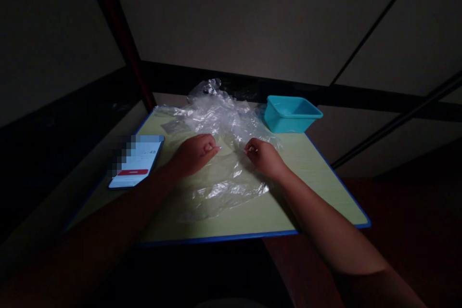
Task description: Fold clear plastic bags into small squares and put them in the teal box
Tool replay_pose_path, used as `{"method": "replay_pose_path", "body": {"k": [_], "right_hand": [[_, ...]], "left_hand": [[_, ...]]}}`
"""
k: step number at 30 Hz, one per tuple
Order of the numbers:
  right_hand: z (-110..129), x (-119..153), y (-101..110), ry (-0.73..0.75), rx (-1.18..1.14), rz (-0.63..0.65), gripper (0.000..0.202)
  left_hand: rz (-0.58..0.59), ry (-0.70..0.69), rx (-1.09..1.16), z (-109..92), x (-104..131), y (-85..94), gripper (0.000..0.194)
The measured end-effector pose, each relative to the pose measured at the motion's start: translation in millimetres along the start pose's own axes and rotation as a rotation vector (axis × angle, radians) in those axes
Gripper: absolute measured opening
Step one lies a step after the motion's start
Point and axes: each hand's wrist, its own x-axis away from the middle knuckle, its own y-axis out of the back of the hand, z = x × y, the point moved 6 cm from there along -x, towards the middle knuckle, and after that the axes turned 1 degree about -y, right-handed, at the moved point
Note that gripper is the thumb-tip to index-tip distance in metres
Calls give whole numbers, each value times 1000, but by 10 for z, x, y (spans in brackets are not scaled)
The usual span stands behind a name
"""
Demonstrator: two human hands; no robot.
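Note:
Clear, crinkled plastic (216, 110) is heaped at the back of the table, and a flatter sheet of it spreads toward the front edge. Above its middle, my left hand (198, 154) is closed, thumb and fingers pinched together on the plastic. My right hand (265, 158) is also closed in a pinch at the plastic, a short way to the right. Between the two hands there is a gap with plastic lying below. The exact edges held are hard to make out in the dim light.
A phone (139, 161) with a lit screen lies at the table's left side. At the back right corner stands a turquoise plastic basket (288, 122). The pale green table (325, 192) has a blue edge; dark-framed panels rise behind it.

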Motion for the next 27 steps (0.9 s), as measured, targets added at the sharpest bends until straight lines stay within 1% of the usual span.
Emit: {"method": "replay_pose_path", "body": {"k": [2,3,4,5,6,8,11,14,17,19,22,25,27], "right_hand": [[-17,-7,3,1,-96,-11,2],[-24,-8,-5,-11,-153,1,2],[-32,-6,-17,-35,-220,23,6],[-38,-2,-31,-70,-304,51,11],[-41,4,-48,-108,-394,85,16],[-25,24,-83,-161,-545,167,25],[15,57,-135,-167,-662,306,34],[27,93,-193,-139,-663,432,41],[83,133,-226,-64,-654,530,50],[149,177,-240,-28,-688,615,56],[236,254,-251,-31,-760,745,61],[260,295,-252,-41,-786,806,65],[246,295,-254,-30,-785,802,67]], "left_hand": [[187,12,95,-29,42,-140,24],[275,12,129,-42,71,-213,27],[345,12,154,-49,100,-277,29],[390,16,171,-48,125,-327,30],[412,24,181,-38,142,-360,31],[399,47,176,5,152,-382,31],[320,67,110,84,127,-345,30],[268,63,-57,141,93,-302,29],[262,79,-195,175,79,-287,29],[253,98,-236,190,78,-281,29],[238,113,-254,214,79,-283,28],[240,104,-256,229,79,-293,27],[252,93,-281,230,78,-298,28]]}}
